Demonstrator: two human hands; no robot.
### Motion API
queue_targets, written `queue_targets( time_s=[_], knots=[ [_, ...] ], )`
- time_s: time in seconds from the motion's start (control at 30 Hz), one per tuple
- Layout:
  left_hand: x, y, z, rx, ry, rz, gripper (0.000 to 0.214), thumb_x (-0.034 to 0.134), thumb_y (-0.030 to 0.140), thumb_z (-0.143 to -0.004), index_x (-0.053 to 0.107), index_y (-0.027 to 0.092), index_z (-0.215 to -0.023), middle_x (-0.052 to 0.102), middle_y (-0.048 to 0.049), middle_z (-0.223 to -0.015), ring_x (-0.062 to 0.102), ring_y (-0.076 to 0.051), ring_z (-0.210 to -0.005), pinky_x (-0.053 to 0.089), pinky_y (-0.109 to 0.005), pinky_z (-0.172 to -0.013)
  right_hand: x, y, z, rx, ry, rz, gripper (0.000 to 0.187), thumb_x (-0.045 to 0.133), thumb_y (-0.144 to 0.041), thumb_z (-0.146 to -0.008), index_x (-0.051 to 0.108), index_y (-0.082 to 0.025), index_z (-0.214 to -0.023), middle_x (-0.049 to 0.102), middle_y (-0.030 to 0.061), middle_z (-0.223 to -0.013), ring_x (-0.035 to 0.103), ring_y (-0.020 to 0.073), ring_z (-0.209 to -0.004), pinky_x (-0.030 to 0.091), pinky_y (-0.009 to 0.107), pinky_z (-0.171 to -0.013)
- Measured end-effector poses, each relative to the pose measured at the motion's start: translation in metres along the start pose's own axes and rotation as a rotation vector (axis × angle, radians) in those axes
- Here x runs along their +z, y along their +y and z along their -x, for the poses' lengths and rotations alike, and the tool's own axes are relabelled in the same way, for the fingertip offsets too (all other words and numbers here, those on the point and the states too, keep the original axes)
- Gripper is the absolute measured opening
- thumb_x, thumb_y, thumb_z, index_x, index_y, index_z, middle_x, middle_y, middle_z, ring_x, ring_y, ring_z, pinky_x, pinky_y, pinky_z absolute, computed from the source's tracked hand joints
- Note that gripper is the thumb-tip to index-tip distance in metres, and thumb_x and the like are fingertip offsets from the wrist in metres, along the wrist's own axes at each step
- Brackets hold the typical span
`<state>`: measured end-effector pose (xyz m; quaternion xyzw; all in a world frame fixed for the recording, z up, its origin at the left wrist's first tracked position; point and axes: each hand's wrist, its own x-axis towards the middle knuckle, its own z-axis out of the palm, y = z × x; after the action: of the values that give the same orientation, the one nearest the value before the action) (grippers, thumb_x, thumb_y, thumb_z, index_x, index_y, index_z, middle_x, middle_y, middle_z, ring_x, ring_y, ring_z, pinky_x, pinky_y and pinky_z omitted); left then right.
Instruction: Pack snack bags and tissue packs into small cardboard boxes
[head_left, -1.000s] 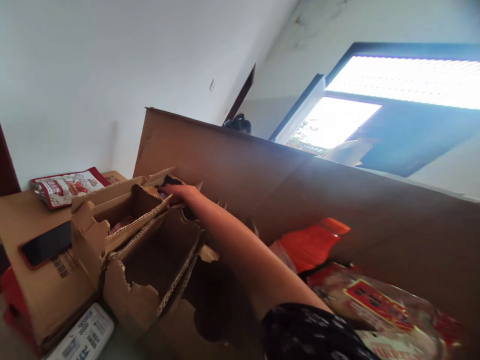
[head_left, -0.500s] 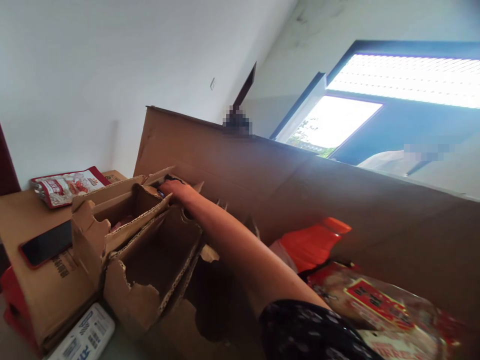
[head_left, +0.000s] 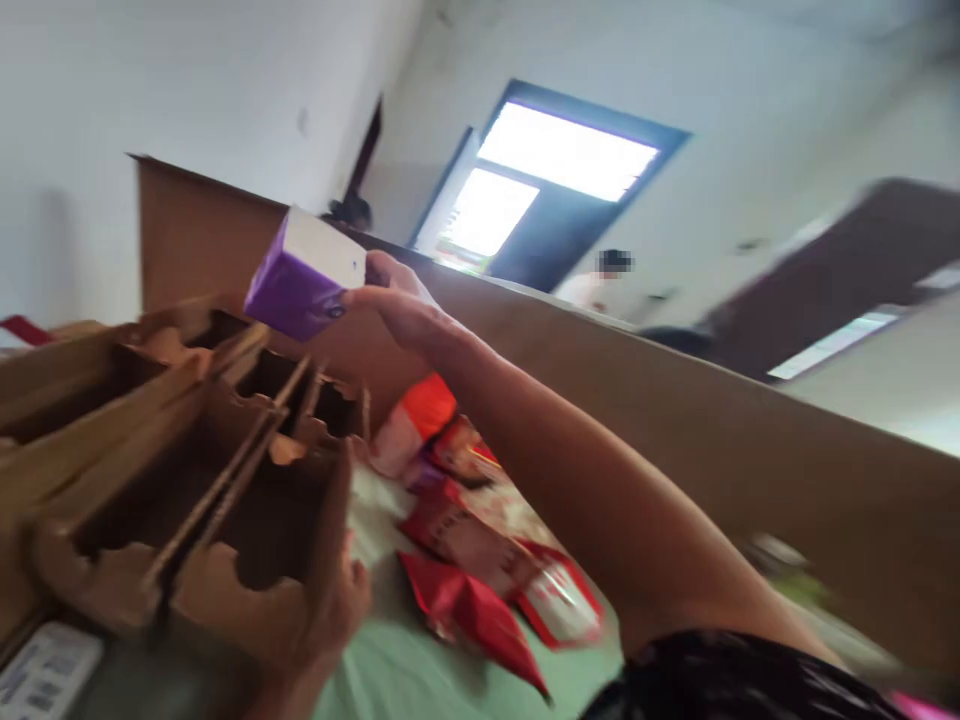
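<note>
My right hand [head_left: 401,305] is raised above the torn cardboard divider boxes [head_left: 180,470] and grips a small purple and white box [head_left: 304,272] by its right end. My left hand [head_left: 337,600] holds the near right corner of the front divider box, fingers wrapped on the cardboard. The compartments under the purple box look dark; what is in them is hidden.
A tall cardboard wall [head_left: 675,420] runs behind the boxes. Red and orange snack packets [head_left: 480,540] lie on a pale green surface to the right of the boxes. A white labelled pack [head_left: 41,670] lies at the lower left. A person [head_left: 600,280] stands by the bright doorway.
My right hand has lifted out of the far compartment with the purple box in it. My left hand has come into view on the box corner. The view has swung to the right.
</note>
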<state>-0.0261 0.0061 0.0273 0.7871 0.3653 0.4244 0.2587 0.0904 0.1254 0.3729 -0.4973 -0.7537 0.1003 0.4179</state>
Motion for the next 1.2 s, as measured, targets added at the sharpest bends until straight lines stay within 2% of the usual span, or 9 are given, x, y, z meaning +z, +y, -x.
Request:
queue_targets(
  time_s=[0.13,0.27,0.4,0.53,0.73,0.83,0.93,1.07,1.2],
  knots=[
    [0.025,0.006,-0.002,0.006,0.012,0.058,0.027,0.062,0.034,-0.098,0.063,0.022,-0.123,0.059,-0.0101,-0.136,0.061,-0.025,-0.117,0.053,-0.048,-0.099,-0.079,-0.004,0.106,0.162,0.185,-0.145,0.045,0.062,-0.044,-0.074,0.059,-0.02,-0.112,0.071,0.003,-0.109,0.067,0.0217,-0.103,0.054,0.037,-0.092],
    [0.027,-0.003,-0.014,0.028,0.04,0.056,0.022,0.059,0.021,-0.091,0.067,0.018,-0.112,0.058,-0.0137,-0.135,0.062,-0.029,-0.115,0.054,-0.05,-0.099,-0.146,-0.004,0.215,0.345,0.311,-0.057,0.055,0.069,-0.044,-0.065,0.063,-0.018,-0.113,0.074,0.0067,-0.108,0.069,0.0255,-0.1,0.055,0.038,-0.086],
    [0.02,-0.005,-0.017,0.019,0.067,0.001,0.029,0.053,0.017,-0.08,0.07,0.021,-0.104,0.06,-0.0136,-0.129,0.063,-0.031,-0.115,0.056,-0.049,-0.097,-0.193,0.022,0.308,0.638,0.304,0.3,0.06,0.065,-0.047,-0.072,0.062,-0.016,-0.123,0.074,0.012,-0.115,0.07,0.0274,-0.103,0.056,0.037,-0.083],
    [0.012,0.0,-0.02,0.033,0.042,-0.07,0.029,0.053,0.025,-0.079,0.07,0.022,-0.102,0.06,-0.014,-0.129,0.065,-0.031,-0.113,0.06,-0.043,-0.086,-0.221,0.062,0.37,0.871,0.252,0.602,0.05,0.066,-0.043,-0.072,0.068,-0.017,-0.115,0.074,0.0135,-0.112,0.07,0.0295,-0.1,0.054,0.038,-0.082],
    [0.001,0.015,-0.027,0.098,-0.017,-0.189,0.027,0.052,0.029,-0.077,0.069,0.02,-0.094,0.062,-0.0183,-0.127,0.063,-0.037,-0.117,0.053,-0.053,-0.101,-0.24,0.132,0.406,1.073,0.227,0.744,0.032,0.073,-0.034,-0.075,0.073,-0.013,-0.099,0.073,0.019,-0.095,0.069,0.0355,-0.094,0.051,0.041,-0.075],
    [-0.003,0.025,-0.025,0.108,-0.024,-0.242,0.026,0.053,0.028,-0.074,0.069,0.022,-0.094,0.064,-0.017,-0.125,0.064,-0.037,-0.116,0.054,-0.054,-0.1,-0.235,0.162,0.41,1.086,0.183,0.719,0.024,0.072,-0.036,-0.087,0.071,-0.015,-0.1,0.072,0.0126,-0.099,0.069,0.0254,-0.093,0.055,0.038,-0.078],
    [-0.006,0.041,-0.015,0.119,-0.042,-0.283,0.031,0.053,0.024,-0.073,0.068,0.023,-0.1,0.066,-0.0146,-0.122,0.067,-0.034,-0.111,0.059,-0.05,-0.093,-0.224,0.182,0.411,1.003,0.14,0.646,0.023,0.063,-0.039,-0.098,0.068,-0.02,-0.11,0.069,0.0062,-0.112,0.067,0.018,-0.096,0.057,0.036,-0.085],
    [-0.001,0.071,0.008,0.165,-0.113,-0.308,0.043,0.05,0.02,-0.076,0.065,0.019,-0.116,0.07,-0.0132,-0.119,0.069,-0.029,-0.11,0.059,-0.046,-0.095,-0.213,0.184,0.414,0.867,0.179,0.582,0.028,0.063,-0.038,-0.097,0.065,-0.02,-0.119,0.064,0.0105,-0.13,0.063,0.0233,-0.115,0.053,0.045,-0.099],
    [-0.004,0.104,0.041,0.205,-0.126,-0.337,0.051,0.05,0.017,-0.078,0.06,0.018,-0.128,0.068,-0.0125,-0.129,0.065,-0.027,-0.12,0.056,-0.044,-0.103,-0.198,0.154,0.437,0.764,0.255,0.54,0.032,0.055,-0.041,-0.092,0.069,-0.019,-0.111,0.063,0.0191,-0.134,0.059,0.0318,-0.127,0.047,0.05,-0.109]
  ],
)
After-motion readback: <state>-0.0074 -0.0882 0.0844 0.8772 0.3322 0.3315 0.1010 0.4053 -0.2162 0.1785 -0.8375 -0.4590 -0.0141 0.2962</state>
